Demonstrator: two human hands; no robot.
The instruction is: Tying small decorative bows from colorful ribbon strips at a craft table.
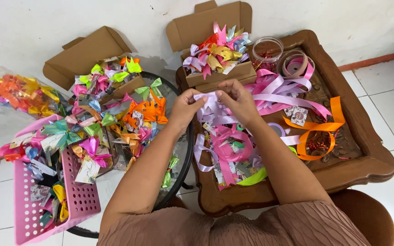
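Observation:
My left hand point(184, 105) and my right hand point(236, 100) meet over the wooden table point(365, 150), both pinching a folded lilac ribbon piece point(209, 105) between the fingers. Below the hands lies a heap of pink and lilac ribbon strips point(228, 150) with small cards among them. Long pink and lilac strips point(281, 93) trail off to the right, and an orange ribbon loop point(318, 132) lies beside them.
An open cardboard box of finished ribbon bows point(215, 52) stands behind the hands. A clear jar point(266, 50) and ribbon rolls point(295, 64) sit at the back. On the left are a round glass table point(181, 155), another box of bows point(108, 75), a pink basket point(80, 200) and a clear bag of orange bows point(14, 91).

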